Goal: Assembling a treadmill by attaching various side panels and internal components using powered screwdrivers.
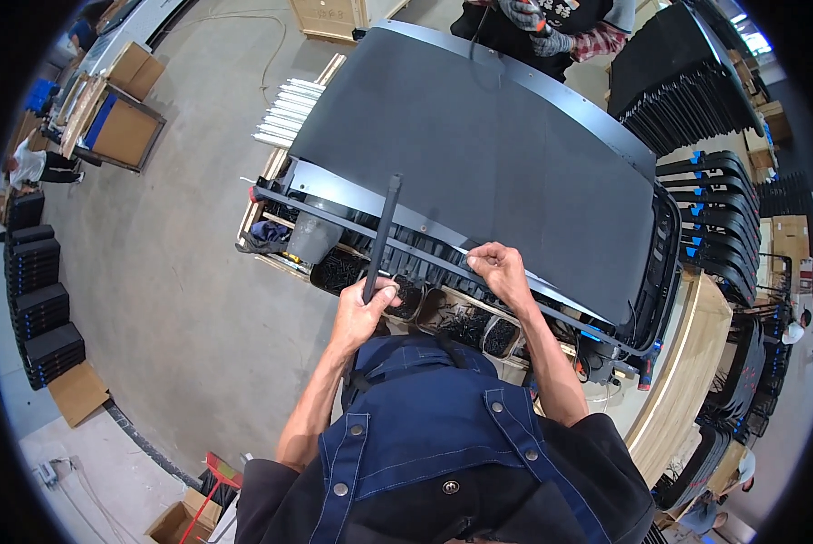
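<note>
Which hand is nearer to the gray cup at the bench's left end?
The left hand, gripping the black rod right of the gray cup. The right hand is farther right.

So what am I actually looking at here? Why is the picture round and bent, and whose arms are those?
There is no machine here: a person wears a camera on the head that looks down, so you see their own arms coming up from the bottom edge. Its wide lens bends straight lines near the rim.

The left hand grips a long thin black rod that points away from the body. The right hand pinches the near edge of a big dark flat panel, which lies on a work stand along with a grey metal rail.

Just below the hands sit small tubs of dark screws. White tubes are stacked at the panel's far left. Across the panel stands another worker with gloved hands. Black parts are stacked to the right.
</note>
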`<state>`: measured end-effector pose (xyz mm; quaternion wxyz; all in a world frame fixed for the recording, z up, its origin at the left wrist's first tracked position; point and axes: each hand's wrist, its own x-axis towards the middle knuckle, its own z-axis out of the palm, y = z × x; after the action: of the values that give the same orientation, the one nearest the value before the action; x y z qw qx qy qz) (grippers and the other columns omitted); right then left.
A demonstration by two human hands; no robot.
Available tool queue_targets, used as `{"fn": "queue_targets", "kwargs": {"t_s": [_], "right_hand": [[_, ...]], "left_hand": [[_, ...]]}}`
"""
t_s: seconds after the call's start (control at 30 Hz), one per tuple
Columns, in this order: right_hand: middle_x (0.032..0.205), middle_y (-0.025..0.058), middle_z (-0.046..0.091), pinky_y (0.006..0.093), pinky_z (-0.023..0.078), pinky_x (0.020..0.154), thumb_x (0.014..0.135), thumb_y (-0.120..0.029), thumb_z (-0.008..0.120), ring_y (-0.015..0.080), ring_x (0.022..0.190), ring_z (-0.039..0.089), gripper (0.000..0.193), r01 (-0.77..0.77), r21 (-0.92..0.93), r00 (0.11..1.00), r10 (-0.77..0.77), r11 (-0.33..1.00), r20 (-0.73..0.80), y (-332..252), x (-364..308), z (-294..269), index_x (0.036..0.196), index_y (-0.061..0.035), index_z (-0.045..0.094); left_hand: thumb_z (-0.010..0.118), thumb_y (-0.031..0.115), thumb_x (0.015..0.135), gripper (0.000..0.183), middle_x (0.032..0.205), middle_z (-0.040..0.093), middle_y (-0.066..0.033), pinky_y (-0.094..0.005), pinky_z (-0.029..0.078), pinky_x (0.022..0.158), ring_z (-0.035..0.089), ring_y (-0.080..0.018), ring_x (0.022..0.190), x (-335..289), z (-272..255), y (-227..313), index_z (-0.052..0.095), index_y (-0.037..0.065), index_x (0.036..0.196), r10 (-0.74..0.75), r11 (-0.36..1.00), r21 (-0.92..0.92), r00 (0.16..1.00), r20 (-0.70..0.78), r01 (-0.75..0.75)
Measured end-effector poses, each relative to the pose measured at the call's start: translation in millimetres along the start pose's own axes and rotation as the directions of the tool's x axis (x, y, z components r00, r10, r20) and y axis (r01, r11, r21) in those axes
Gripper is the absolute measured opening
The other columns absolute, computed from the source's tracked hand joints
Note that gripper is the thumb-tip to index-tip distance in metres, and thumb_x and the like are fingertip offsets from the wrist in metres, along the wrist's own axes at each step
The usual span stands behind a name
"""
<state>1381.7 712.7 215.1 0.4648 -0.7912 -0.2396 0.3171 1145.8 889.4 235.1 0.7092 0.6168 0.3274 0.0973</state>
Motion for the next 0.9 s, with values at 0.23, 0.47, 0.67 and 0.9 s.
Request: {"fn": "queue_targets", "kwargs": {"t_s": [0.23, 0.47, 0.67, 0.9], "right_hand": [[0.083, 0.0086, 0.067, 0.0312, 0.052, 0.071, 0.08, -0.007, 0.078, 0.0165, 0.077, 0.064, 0.015, 0.028, -0.055, 0.998, -0.031, 0.998, -0.059, 1, 1, 5, 0.094, -0.0015, 0.079], [0.087, 0.0075, 0.068, 0.0269, 0.052, 0.071, 0.082, -0.005, 0.078, 0.0119, 0.076, 0.063, 0.011, 0.044, -0.06, 0.997, -0.048, 0.997, -0.064, 3, 8, 8, 0.091, 0.0012, 0.077], [0.079, 0.0128, 0.069, 0.0328, 0.054, 0.069, 0.076, -0.008, 0.079, 0.0189, 0.074, 0.068, 0.015, 0.044, -0.081, 0.989, -0.055, 0.996, -0.137, 4, 4, 12, 0.088, 0.0006, 0.077], [0.085, 0.0129, 0.069, 0.0333, 0.054, 0.07, 0.08, -0.007, 0.078, 0.0203, 0.077, 0.069, 0.017, 0.063, -0.003, 0.989, -0.063, 0.998, -0.136, 1, -8, 10, 0.094, 0.0027, 0.076]], "left_hand": [[0.066, 0.016, 0.095, 0.021, 0.085, 0.072, -0.0076, -0.0273, 0.051, 0.073, 0.068, -0.0115, 0.08, -8, -2, -1, 0.069, -0.002, 0.104, -0.041, 0.999, -0.017, 0.999, 0.013, 0.041], [0.066, 0.015, 0.095, 0.02, 0.086, 0.072, -0.0066, -0.0274, 0.051, 0.072, 0.068, -0.0115, 0.082, 0, -3, -1, 0.069, -0.002, 0.104, -0.074, 0.997, 0.0, 0.996, 0.056, 0.074], [0.067, 0.017, 0.096, 0.024, 0.092, 0.071, -0.0073, -0.0302, 0.056, 0.077, 0.07, -0.0142, 0.085, 4, -7, 0, 0.068, -0.004, 0.107, -0.06, 0.997, -0.041, 0.99, 0.13, 0.066], [0.068, 0.021, 0.096, 0.026, 0.09, 0.072, -0.0059, -0.0261, 0.052, 0.069, 0.066, -0.0115, 0.078, 5, -15, 19, 0.07, -0.002, 0.108, -0.104, 0.991, -0.05, 0.953, 0.286, 0.124]]}}
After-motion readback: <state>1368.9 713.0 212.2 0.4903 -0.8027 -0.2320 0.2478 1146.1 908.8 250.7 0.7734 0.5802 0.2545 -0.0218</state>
